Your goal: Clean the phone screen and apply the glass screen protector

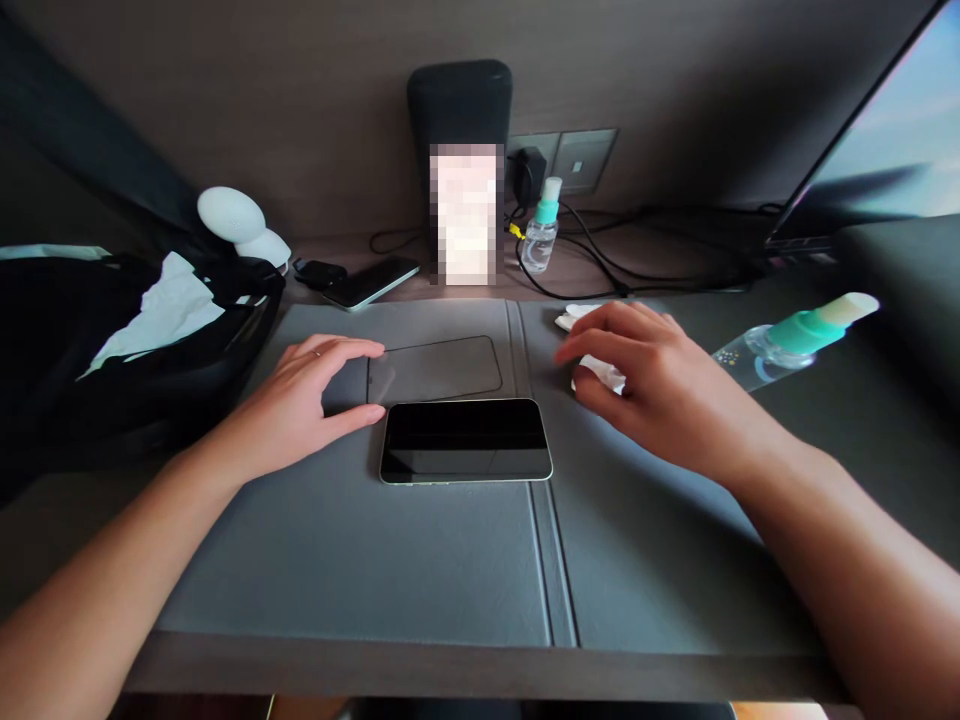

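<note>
A smartphone (pixel 466 441) with a dark screen lies face up on the grey desk mat (pixel 337 560). Just behind it rests a clear screen protector (pixel 442 368) with a thin black border. My left hand (pixel 300 395) is at the protector's left end, thumb and forefinger apart, the forefinger tip by its corner and the thumb tip near the phone's upper left corner. Whether those tips touch cannot be made out. To the right, my right hand (pixel 637 375) hovers with fingers loosely curled and apart, over crumpled white wipes (pixel 596 372) it partly hides.
Behind the mat are a second phone (pixel 373 282), a black stand (pixel 459 105) with a blurred-out panel, a small spray bottle (pixel 541 235) and black cables (pixel 600 250). A larger spray bottle (pixel 795 340) is beyond my right wrist. A black bag (pixel 135 390) sits left, a monitor (pixel 885 130) right.
</note>
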`<state>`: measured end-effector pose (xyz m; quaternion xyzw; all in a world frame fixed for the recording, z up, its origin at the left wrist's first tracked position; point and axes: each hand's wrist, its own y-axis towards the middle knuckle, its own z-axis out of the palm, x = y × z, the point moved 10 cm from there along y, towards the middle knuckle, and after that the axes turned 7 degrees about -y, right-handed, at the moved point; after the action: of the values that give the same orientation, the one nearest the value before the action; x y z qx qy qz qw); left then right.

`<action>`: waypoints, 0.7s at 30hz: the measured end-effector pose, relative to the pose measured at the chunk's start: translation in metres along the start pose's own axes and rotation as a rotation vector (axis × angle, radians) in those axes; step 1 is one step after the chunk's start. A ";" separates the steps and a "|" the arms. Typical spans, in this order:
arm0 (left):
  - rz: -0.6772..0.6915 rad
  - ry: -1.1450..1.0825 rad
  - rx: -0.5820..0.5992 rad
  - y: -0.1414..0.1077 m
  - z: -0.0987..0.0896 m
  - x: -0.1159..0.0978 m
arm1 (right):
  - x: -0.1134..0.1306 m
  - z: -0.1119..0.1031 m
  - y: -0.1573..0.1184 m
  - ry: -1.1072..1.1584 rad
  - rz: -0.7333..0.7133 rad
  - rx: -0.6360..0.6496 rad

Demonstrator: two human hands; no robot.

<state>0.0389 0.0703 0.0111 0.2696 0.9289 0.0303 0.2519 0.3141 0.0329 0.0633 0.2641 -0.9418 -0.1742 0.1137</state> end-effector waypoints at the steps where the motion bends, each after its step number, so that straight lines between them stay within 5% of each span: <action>1: -0.006 -0.025 0.003 0.000 0.001 0.001 | 0.004 -0.004 0.000 0.022 -0.017 -0.032; 4: -0.006 -0.126 0.029 0.001 0.005 0.000 | 0.015 -0.012 0.001 0.084 -0.033 -0.121; 9: 0.092 -0.218 -0.043 0.002 -0.001 -0.014 | 0.022 0.004 0.005 0.088 -0.006 -0.092; 21: 0.337 0.049 -0.203 -0.009 -0.024 -0.057 | 0.025 0.014 0.008 0.182 0.046 -0.067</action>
<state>0.0642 0.0357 0.0563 0.3939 0.8686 0.1719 0.2465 0.2855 0.0297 0.0563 0.2534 -0.9269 -0.1784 0.2117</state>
